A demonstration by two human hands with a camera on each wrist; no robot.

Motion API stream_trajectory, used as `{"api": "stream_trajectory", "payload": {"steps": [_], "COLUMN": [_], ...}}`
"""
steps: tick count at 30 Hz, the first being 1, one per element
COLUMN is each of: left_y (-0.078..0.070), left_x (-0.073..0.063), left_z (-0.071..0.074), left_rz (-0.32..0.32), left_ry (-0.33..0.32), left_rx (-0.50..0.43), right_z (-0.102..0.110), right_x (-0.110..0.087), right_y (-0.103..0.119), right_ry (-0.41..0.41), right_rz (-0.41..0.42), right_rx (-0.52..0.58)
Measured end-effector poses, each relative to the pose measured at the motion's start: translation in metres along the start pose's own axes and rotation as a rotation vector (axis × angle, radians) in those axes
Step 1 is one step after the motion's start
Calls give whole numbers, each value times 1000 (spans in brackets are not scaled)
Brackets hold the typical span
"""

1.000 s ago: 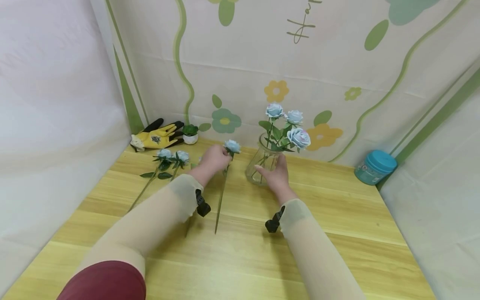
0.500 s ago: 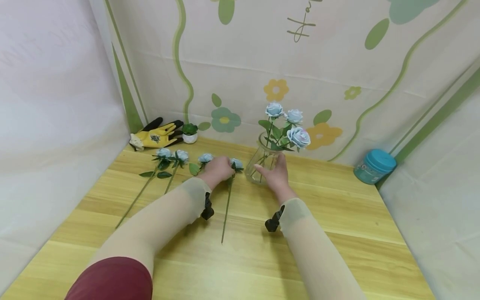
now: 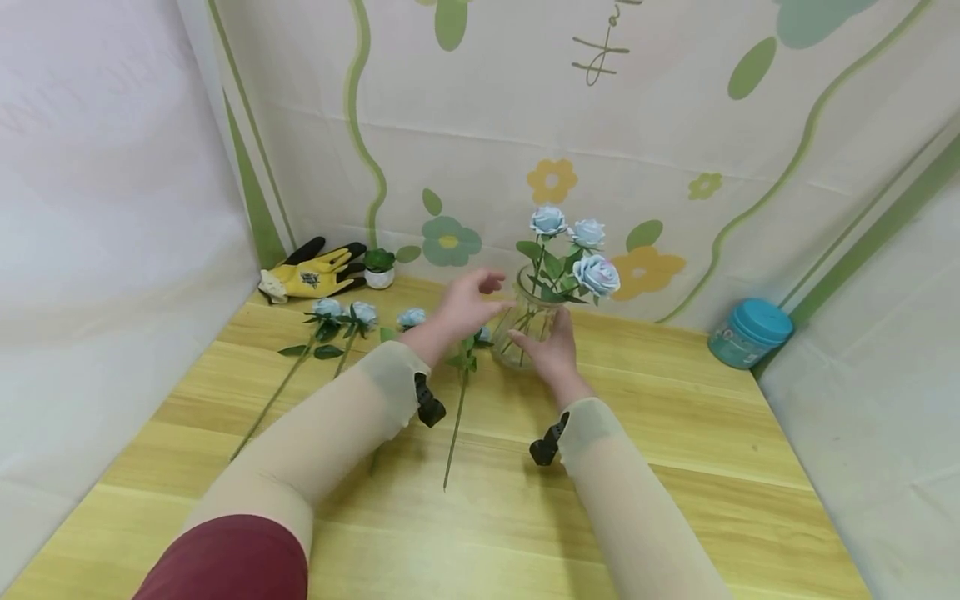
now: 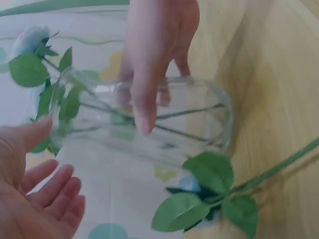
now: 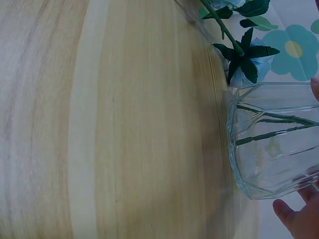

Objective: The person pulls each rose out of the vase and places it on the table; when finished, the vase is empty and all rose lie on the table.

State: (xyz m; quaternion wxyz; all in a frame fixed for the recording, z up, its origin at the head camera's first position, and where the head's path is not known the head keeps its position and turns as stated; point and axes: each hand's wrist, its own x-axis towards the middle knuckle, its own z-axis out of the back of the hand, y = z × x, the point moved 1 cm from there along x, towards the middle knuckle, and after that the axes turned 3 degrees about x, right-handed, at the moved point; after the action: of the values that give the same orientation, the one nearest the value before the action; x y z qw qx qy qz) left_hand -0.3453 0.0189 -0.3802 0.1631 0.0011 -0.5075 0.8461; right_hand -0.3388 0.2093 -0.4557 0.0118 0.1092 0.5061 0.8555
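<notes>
My right hand [image 3: 551,350] grips the side of a clear glass vase [image 3: 510,333]. Three pale blue roses [image 3: 597,275] stand in the vase, their green stems [image 4: 187,132] crossing inside the glass. At the vase's upper left is my left hand [image 3: 467,307], fingers spread and holding nothing. Its thumb comes close to the rim in the left wrist view; whether it touches, I cannot tell. Below that hand lies a loose rose [image 3: 461,362], its bloom partly hidden by my left hand. Another rose [image 3: 411,317] lies left of it, mostly covered by my left arm.
Two more blue roses [image 3: 327,310] lie farther left on the wooden table [image 3: 675,517]. Behind them are yellow-and-black gloves [image 3: 311,271] and a small potted plant [image 3: 380,268]. A teal-lidded tub [image 3: 750,333] stands far right, and a printed cloth [image 3: 480,108] hangs behind.
My left hand has set a rose down beside the vase and let go of it. It then moved up and right toward the vase rim, fingers spreading. My right hand has stayed put.
</notes>
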Motion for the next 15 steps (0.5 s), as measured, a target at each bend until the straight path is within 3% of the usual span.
{"api": "stream_trajectory", "payload": {"steps": [5,10,15], "left_y": [2,3,3], "left_x": [3,12,18], "left_z": [-27,-47,-54], "left_rz": [29,56,62], "left_ry": [86,31,-7], "left_rx": [-57,-84,-49], "right_z": [0,1,3], "right_x": [-1,-3,-2], "right_y": [0,2,2], "right_ry": [-10,-16,2], "right_rz": [13,35,29], "right_rx": [18,22,19]}}
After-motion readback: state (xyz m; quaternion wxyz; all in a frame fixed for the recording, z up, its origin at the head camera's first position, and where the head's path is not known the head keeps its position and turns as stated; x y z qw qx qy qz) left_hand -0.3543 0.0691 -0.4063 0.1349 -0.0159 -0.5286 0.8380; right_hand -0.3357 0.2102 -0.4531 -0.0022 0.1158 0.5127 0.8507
